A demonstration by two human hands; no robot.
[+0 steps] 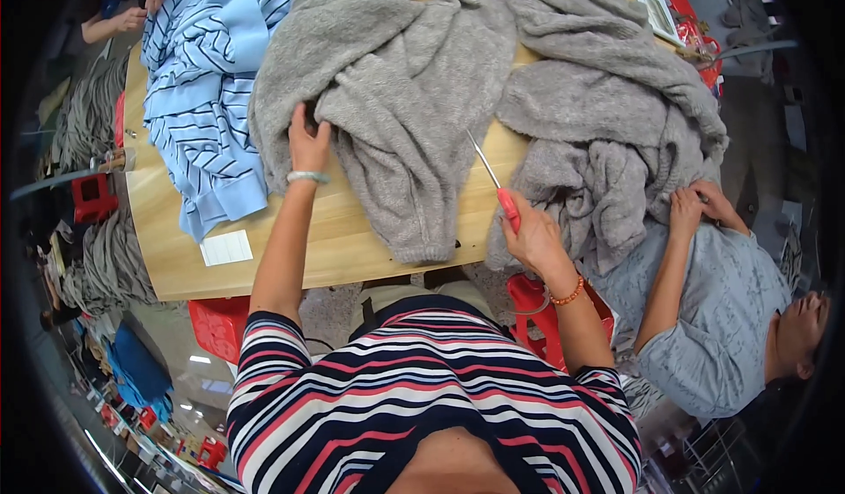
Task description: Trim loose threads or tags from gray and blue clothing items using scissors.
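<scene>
A fluffy grey knit sweater [414, 133] lies spread over the wooden table in front of me, one sleeve pointing toward me. My left hand [309, 149] rests on its left part, at a dark gap between two folds, with thumb and fingers apart. In my right hand [535, 241] is a pair of red-handled scissors [487, 164], the fingers wrapped round the handle. Their thin metal blades look closed and point up and left, the tip over the sweater's right edge.
Blue striped garments [207, 98] lie at the left, near another person's hands [132, 21]. A white paper slip [226, 248] sits on the table [167, 261]. At the right, a co-worker [704, 292] handles another grey knit garment [607, 177]. Red stools [220, 325] stand below the edge.
</scene>
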